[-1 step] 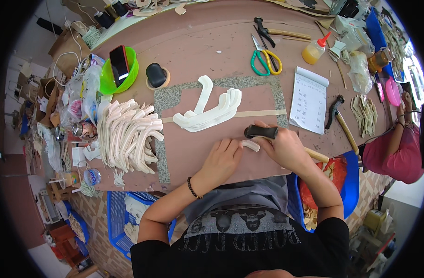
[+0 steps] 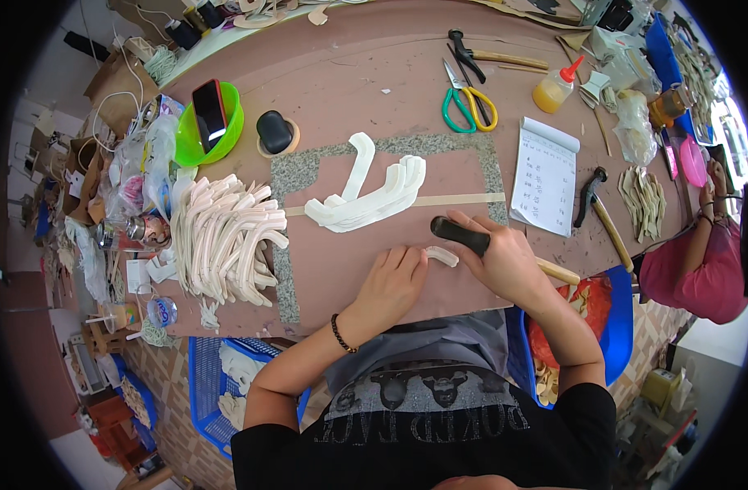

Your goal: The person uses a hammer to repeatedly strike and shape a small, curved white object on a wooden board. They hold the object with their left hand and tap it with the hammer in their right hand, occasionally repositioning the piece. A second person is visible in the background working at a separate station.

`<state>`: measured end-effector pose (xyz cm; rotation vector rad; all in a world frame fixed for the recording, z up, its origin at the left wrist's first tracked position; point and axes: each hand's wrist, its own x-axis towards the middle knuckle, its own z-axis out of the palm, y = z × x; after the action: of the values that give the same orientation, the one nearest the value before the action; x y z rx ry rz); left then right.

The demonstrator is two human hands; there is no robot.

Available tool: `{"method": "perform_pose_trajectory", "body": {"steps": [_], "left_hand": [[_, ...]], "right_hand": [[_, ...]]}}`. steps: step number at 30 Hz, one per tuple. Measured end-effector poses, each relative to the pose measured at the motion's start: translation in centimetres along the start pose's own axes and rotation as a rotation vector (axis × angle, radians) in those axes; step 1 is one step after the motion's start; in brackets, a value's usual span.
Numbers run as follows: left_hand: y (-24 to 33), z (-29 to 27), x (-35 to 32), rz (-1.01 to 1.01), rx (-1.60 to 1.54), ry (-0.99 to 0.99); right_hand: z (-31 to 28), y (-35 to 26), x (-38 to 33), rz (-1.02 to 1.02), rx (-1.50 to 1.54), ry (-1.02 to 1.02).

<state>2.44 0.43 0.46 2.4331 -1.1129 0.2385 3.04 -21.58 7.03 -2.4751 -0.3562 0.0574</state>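
Note:
My right hand (image 2: 509,263) grips a hammer (image 2: 462,236), its dark head showing above my fingers and its pale wooden handle coming out to the right. Close under the head, a short curved off-white strip (image 2: 443,256) lies on the brown work surface, one end hidden by my left hand (image 2: 392,284). The left fingers are pressed together on that end. My right thumb is beside the strip's other end. Farther off, a bundle of flat white curved strips (image 2: 374,206) lies in front of my hands, with one strip sticking up out of it.
A big heap of cream strips (image 2: 227,237) lies at left, near a green bowl (image 2: 231,135) holding a phone. Scissors (image 2: 469,106), a glue bottle (image 2: 553,88), a notepad (image 2: 545,175) and another hammer (image 2: 607,216) lie right. Blue baskets (image 2: 206,392) stand below; a co-worker sits far right.
The hammer's head has tipped slightly in my right hand, its face turned more downward. My left hand and the strip stay put.

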Motion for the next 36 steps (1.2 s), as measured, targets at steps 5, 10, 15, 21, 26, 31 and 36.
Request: {"method": "perform_pose_trajectory", "body": {"steps": [5, 10, 15, 21, 26, 31, 36], "left_hand": [[0.1, 0.1, -1.3, -0.088, -0.074, -0.025], [0.6, -0.7, -1.6, -0.065, 0.014, -0.026], [1.3, -0.4, -3.0, -0.119, 0.062, -0.008], [2.0, -0.6, -3.9, -0.181, 0.092, 0.014], [2.6, -1.2, -4.6, -0.176, 0.2, 0.001], [2.8, -0.8, -5.9, -0.233, 0.134, 0.056], [3.3, -0.9, -6.6, -0.293, 0.14, 0.086]], "right_hand": [[0.8, 0.2, 0.1, -0.057, -0.049, -0.065], [0.1, -1.1, 0.4, -0.071, 0.001, 0.023], [1.4, 0.1, 0.5, -0.084, -0.082, -0.105], [1.1, -1.3, 0.3, -0.204, 0.062, -0.043], [0.9, -2.3, 0.5, -0.2, -0.042, -0.071], [2.3, -1.9, 0.9, -0.306, -0.081, -0.052], [2.2, -2.7, 1.0, -0.396, 0.01, -0.041]]}}
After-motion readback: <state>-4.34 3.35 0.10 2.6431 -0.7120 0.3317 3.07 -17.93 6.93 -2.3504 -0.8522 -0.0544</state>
